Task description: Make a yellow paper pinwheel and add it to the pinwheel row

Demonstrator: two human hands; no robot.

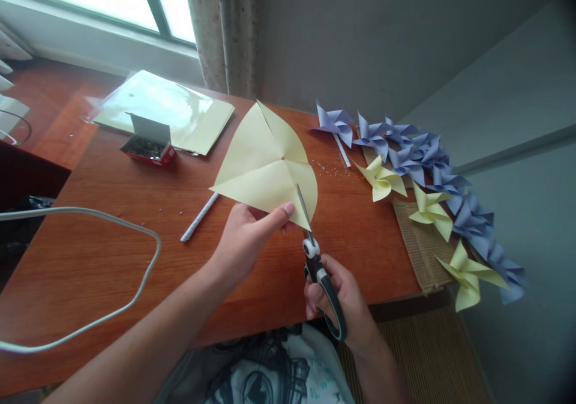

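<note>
My left hand (pixel 245 236) pinches the near edge of a pale yellow paper square (pixel 265 164), held above the desk with creases running to its centre. My right hand (pixel 337 299) grips black-handled scissors (pixel 317 266). Their blades point up and away, and they cut into the paper's lower right corner along a diagonal. A rolled white paper stick (pixel 199 217) lies on the wooden desk (pixel 135 260) just left of my left hand.
Finished blue and yellow paper pinwheels (pixel 423 170) line the desk's right edge, over a woven mat (pixel 420 248). An open box of pins (pixel 148 146) and a plastic sleeve of yellow paper (pixel 166 107) sit at the back left. A white cable (pixel 112 224) loops at left.
</note>
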